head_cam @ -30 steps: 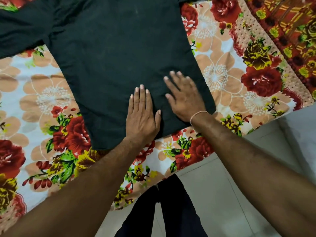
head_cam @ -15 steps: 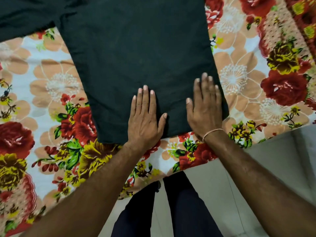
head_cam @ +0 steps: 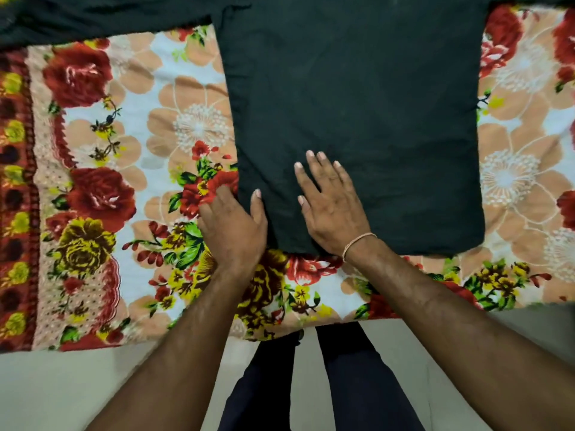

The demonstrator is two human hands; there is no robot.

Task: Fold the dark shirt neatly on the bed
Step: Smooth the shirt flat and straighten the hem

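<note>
The dark shirt (head_cam: 357, 104) lies spread flat on the bed, its hem towards me and one sleeve (head_cam: 93, 17) stretched out at the top left. At the shirt's lower left edge, my left hand (head_cam: 233, 228) pinches the cloth: the thumb lies on top and the fingers curl at the edge. To its right, my right hand (head_cam: 333, 206) rests flat on the shirt near the hem, fingers straight and spread. The collar end is out of view at the top.
The bed is covered by a flowered sheet (head_cam: 124, 181) in red, orange and yellow. Its front edge (head_cam: 186, 340) runs across the lower part of the view. Below it are a pale floor (head_cam: 62, 393) and my dark-trousered legs (head_cam: 311, 384).
My left hand slid left from the shirt's middle to its left edge and curled onto the cloth. My right hand moved left from the right corner towards the middle of the hem.
</note>
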